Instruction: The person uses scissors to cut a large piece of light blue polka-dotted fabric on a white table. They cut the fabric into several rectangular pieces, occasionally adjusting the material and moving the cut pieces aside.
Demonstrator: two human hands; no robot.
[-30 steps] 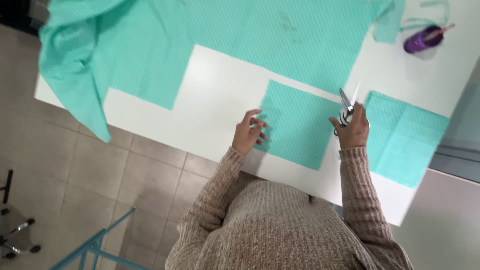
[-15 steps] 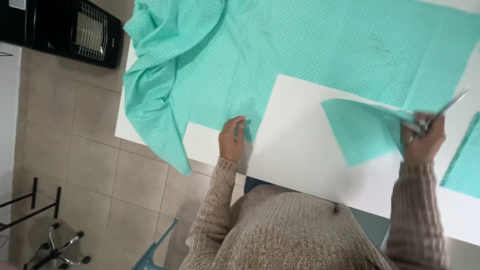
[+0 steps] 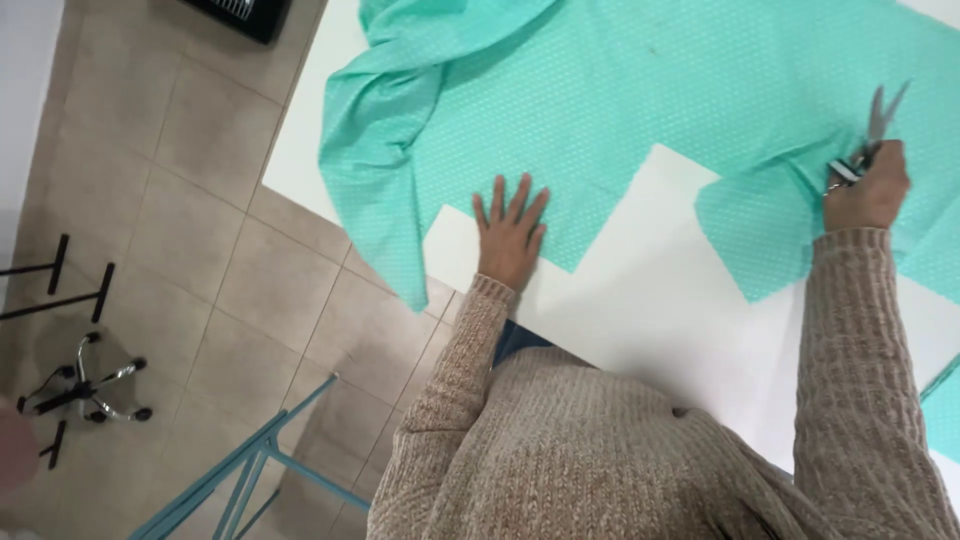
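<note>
- Big mint-green dotted cotton fabric sheet (image 3: 640, 110) spread over the white bench (image 3: 650, 300), its stepped cut edge running left-to-right between the hands.
- Left hand (image 3: 510, 235): grip apart, fingers splayed, palm flat on fabric's near edge.
- Right hand (image 3: 868, 190): grip clamped on silver metal scissors (image 3: 868, 140), blades pointing away from body, over a loose cut green fabric square (image 3: 755, 235).
- Right hand nearer the square; left well apart.

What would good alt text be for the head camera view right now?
Seen from above, a person presses the left hand flat on a large turquoise dotted fabric spread over a white table. The right hand holds scissors and a cut piece of the fabric.
</note>
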